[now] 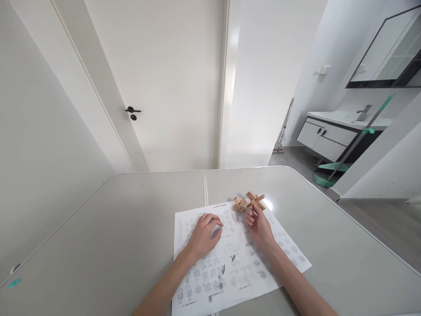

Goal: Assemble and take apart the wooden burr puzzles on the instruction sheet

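Observation:
A large printed sheet (235,267) with rows of small grey diagrams lies on the table. My left hand (205,235) rests on its left part, fingers curved and thumb apart, with nothing visible in its grasp. At the sheet's far edge, my right hand (259,226) has its fingers curled and its fingertips against a cross-shaped wooden burr puzzle (255,199), which it appears to hold. The fingers hide the near end of that puzzle. Just left of it sits a smaller wooden burr puzzle piece (239,204), close to the right fingertips.
The pale grey table (131,237) has a seam running down its middle and a cut-off far right corner. Behind it stands a white door (171,87) with a black handle. To the right are a washbasin cabinet (329,136) and a green dustpan (324,180).

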The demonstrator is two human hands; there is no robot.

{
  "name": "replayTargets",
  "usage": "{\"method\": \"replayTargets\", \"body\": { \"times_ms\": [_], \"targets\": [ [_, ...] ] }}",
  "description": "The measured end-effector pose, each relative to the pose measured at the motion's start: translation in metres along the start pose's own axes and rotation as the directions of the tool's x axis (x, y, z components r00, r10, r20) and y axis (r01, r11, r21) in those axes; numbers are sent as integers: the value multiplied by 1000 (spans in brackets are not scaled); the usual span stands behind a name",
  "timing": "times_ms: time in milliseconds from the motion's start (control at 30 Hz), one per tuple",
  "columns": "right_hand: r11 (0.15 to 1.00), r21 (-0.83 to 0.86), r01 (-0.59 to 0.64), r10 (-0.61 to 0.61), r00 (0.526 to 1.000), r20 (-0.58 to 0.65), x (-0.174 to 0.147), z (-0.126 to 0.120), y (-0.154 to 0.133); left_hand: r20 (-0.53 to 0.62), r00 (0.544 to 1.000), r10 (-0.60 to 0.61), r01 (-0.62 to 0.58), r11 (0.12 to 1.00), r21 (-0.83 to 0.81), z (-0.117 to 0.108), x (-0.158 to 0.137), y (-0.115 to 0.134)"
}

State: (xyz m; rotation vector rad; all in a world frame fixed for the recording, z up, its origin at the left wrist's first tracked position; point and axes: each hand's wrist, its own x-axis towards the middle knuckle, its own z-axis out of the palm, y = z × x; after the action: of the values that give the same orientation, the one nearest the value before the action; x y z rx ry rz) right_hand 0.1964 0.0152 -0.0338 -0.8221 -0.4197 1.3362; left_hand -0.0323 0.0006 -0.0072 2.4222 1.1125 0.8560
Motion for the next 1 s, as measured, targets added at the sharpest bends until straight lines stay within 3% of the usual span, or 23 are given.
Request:
{"method": "replayTargets", "body": {
  "times_ms": [200,333,500,600,733,833,1000],
  "targets": [
    [969,-216,122,-138,989,-59,-16,15,-4,-6,1000,-4,4,1000,6,1,0,-1],
    [868,-426,254,-245,966,78,-31,26,-5,-2,1000,-10,10,1000,-4,0,0,1],
    [720,-589,367,-222,926,305,-44,34,-1,-48,991,-128,119,982,-150,-3,2,5],
    [660,-636,400,-159,901,403,-50,37,1,-74,957,-281,237,902,-361,-4,5,5],
    [585,-670,457,-89,857,507,-54,39,2,-54,923,-382,268,736,-622,-8,6,3],
    [513,-681,522,-77,819,569,-55,39,3,14,928,-372,269,644,-716,-12,4,3],
    [426,-679,598,-20,756,654,-57,39,4,88,967,-240,208,539,-816,-21,5,13]
  ]
}}
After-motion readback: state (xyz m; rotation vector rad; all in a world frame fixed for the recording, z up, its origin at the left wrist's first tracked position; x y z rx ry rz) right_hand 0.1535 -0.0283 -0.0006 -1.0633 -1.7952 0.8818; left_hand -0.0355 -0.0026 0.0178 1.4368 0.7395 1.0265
